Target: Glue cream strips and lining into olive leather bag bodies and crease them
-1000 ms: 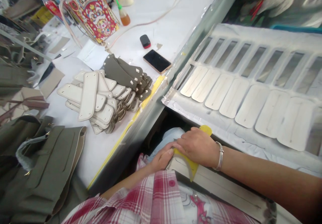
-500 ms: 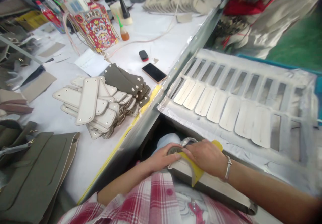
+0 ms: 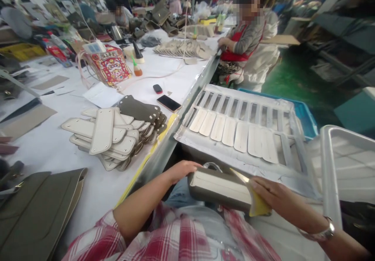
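A long olive-green bag piece [image 3: 202, 192] with a cream face lies across my lap, its cream side turned upward. My left hand [image 3: 185, 170] grips its left end, fingers over the far edge. Bent over the right end is a flexible yellow sheet [image 3: 260, 204], held in my right hand [image 3: 271, 190]. The right palm hides part of that sheet and what lies beneath it. A clear plastic loop [image 3: 213, 166] shows just behind the bag piece.
On the table [image 3: 96, 190] to the left lie stacked cream and olive straps [image 3: 102, 132], a phone [image 3: 169, 103] and an olive bag panel [image 3: 32, 210]. A slotted rack [image 3: 187, 136] with cream pieces stands ahead, a white crate [image 3: 325, 167] at right. Another person [image 3: 243, 42] sits beyond.
My right hand has slid with the yellow sheet from the left part of the bag piece to its right end. My left hand stays at the left end. The view has tilted up.
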`<state>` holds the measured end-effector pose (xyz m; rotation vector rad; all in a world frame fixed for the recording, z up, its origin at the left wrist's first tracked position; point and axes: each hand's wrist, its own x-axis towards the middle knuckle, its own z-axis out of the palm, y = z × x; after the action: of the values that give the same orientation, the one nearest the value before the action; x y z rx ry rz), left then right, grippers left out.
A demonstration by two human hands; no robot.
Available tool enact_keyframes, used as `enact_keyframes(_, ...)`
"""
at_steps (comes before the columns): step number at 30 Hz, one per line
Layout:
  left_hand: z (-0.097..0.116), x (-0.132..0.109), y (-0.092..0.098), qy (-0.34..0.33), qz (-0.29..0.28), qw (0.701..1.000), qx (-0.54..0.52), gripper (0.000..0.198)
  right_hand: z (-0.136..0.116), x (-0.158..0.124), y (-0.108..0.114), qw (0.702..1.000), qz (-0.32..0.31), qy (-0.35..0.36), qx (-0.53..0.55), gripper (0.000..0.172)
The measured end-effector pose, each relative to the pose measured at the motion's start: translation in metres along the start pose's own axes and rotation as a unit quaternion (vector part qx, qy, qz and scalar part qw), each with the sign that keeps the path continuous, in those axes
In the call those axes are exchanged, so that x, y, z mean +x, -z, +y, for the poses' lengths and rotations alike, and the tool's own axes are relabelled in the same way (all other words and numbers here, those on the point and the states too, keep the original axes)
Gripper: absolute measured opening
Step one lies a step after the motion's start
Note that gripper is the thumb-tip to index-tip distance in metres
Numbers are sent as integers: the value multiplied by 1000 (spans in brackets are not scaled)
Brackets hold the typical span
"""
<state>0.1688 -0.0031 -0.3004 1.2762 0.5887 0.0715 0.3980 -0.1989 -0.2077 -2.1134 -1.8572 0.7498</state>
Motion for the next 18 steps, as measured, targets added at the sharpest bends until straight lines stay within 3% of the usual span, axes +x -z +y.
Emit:
enact_keyframes(5, 3, 7, -4, 13, 19, 995, 102, 41, -10, -27, -4, 979, 49, -97, 170, 54)
enact_keyframes(10, 12, 11, -12, -14, 42, 986, 161, 36, -39, -39, -13, 922, 15, -86, 377, 43)
enact_keyframes(15, 19, -12, 2, -9, 39, 984, 172, 26, -55, -39, -59, 863, 7, -122, 491, 43)
enact_keyframes(18, 12, -32, 4, 38, 7, 994, 99, 49, -67, -37, -87, 856, -4, -168, 488, 41)
